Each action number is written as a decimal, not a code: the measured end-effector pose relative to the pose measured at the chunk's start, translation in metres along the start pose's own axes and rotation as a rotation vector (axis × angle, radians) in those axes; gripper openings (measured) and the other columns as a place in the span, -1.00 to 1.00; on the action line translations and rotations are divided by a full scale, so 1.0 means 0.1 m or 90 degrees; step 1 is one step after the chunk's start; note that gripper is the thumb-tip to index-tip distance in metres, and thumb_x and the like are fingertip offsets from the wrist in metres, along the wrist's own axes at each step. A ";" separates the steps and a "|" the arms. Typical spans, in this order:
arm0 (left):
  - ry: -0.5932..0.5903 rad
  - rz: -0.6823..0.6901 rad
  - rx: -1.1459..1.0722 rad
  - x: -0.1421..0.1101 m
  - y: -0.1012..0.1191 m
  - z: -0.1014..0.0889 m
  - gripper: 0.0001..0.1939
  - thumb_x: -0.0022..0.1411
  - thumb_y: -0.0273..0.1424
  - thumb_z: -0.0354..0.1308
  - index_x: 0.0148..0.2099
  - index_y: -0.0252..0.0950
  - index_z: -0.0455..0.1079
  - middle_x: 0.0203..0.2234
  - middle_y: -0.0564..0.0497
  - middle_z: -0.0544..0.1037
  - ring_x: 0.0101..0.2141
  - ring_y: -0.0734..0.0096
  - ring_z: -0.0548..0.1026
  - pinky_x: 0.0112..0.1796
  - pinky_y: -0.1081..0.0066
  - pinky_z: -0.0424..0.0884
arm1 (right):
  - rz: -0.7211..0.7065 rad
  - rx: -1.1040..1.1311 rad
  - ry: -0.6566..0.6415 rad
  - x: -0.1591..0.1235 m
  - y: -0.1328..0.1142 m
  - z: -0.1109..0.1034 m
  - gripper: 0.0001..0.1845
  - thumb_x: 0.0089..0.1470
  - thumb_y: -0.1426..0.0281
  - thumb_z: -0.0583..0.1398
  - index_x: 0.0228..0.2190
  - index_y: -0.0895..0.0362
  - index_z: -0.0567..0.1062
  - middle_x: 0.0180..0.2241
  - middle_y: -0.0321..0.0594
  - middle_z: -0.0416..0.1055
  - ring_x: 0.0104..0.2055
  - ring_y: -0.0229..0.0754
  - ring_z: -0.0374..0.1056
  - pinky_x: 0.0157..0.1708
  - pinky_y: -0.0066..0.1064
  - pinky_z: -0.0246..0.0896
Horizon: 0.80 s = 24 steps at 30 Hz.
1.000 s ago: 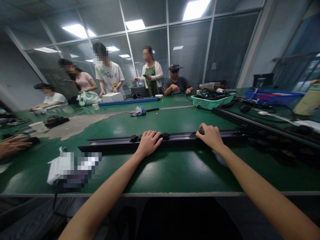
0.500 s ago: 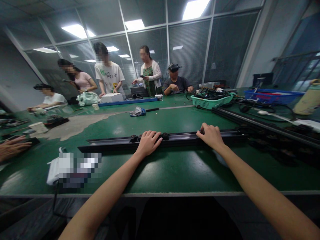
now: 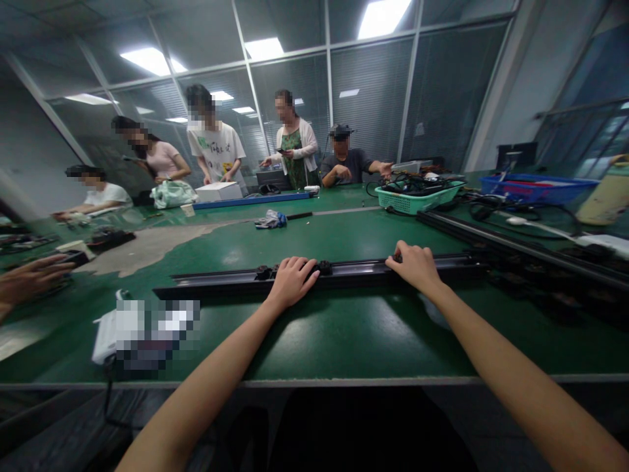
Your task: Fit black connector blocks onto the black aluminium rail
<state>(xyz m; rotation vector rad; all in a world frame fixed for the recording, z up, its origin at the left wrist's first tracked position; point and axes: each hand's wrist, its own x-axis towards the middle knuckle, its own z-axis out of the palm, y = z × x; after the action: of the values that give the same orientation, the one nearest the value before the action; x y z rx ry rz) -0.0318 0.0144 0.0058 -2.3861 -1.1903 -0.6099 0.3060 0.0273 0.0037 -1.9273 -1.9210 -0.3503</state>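
Head view: the left hand (image 3: pixel 293 280) lies, fingers spread, across the black rail (image 3: pixel 351 276), likely steadying it; the right hand (image 3: pixel 415 267) pinches a small black part (image 3: pixel 397 259) at its channel. The rail lies crosswise on the tabletop (image 3: pixel 344 347), presumably so both hands reach it.

the lone head-worn view faces twelve o'clock and tilts down, close above the green table (image 3: pixel 334 347), the glass wall (image 3: pixel 373 105) farther off at twelve.

Long rail (image 3: pixel 356 271): metal-looking, smooth, glossy channel. Worktop (image 3: pixel 339 354): smooth, glossy. Green basket (image 3: pixel 411 202): plastic, perforated walls. White box (image 3: pixel 219 193): cardboard-looking, matt.
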 end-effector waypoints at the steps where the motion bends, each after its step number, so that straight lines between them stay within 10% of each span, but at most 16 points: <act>1: 0.000 0.001 0.002 0.00 0.00 0.00 -0.58 0.45 -0.15 -0.16 0.15 -0.21 0.34 -0.07 -0.11 0.48 -0.03 0.19 0.37 0.03 0.17 0.22 | -0.001 0.000 0.000 0.00 0.00 0.00 -0.74 0.13 0.18 0.06 -0.32 0.11 0.37 -0.36 -0.10 0.49 -0.28 -0.04 0.34 -0.26 -0.28 -0.10; 24: 0.003 0.005 0.002 -0.01 0.00 -0.01 -0.59 0.45 -0.16 -0.16 0.15 -0.21 0.34 -0.07 -0.11 0.48 -0.02 0.19 0.37 0.03 0.16 0.22 | -0.029 0.008 0.039 -0.02 0.01 -0.02 -0.78 0.13 0.22 0.06 -0.39 0.10 0.36 -0.38 -0.11 0.46 -0.28 -0.04 0.30 -0.28 -0.28 -0.12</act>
<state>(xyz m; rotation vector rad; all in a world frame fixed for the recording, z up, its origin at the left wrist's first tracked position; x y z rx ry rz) -0.0325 0.0135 0.0059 -2.3840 -1.1784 -0.6112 0.3068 0.0246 0.0043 -1.8454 -1.9260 -0.4050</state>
